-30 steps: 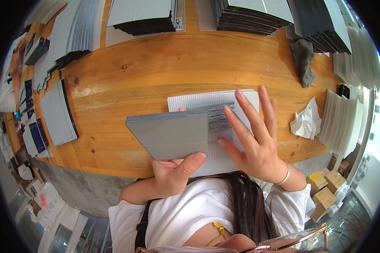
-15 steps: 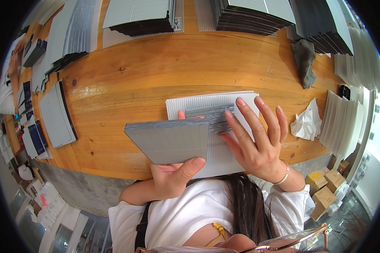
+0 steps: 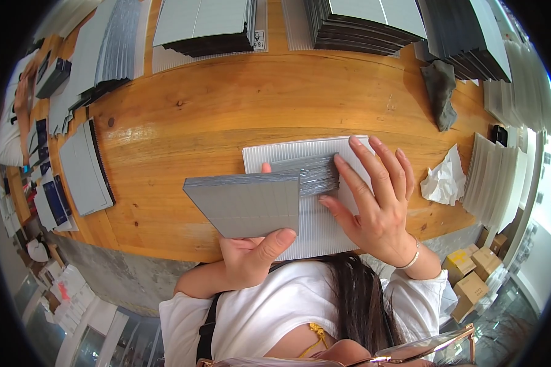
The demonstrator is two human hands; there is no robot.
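My left hand (image 3: pixel 254 254) is closed round a thick grey stack of thin sheets (image 3: pixel 245 208), raised and tilted above the table. Its thumb lies along the lower corner, and a fingertip shows past the upper edge. Just right of and partly behind that stack is a second bundle of grey sheets (image 3: pixel 319 175) with its layered edge showing. How the two bundles meet is hidden. My right hand (image 3: pixel 379 208) is open, fingers spread, with its index fingertip at the right end of the second bundle. Under both lie white corrugated plastic sheets (image 3: pixel 317 229).
Tall stacks of grey sheets (image 3: pixel 373 18) line the table's far edge. A dark cloth (image 3: pixel 439 95), crumpled white paper (image 3: pixel 444 176) and translucent sheets (image 3: pixel 493 180) lie to the right. On the left is another grey pile (image 3: pixel 84 171); beyond it, another person's arm (image 3: pixel 21 101).
My right hand has shifted slightly; its thumb has drawn away from the second bundle, uncovering more of its layered edge. My left hand keeps its hold on the grey stack.
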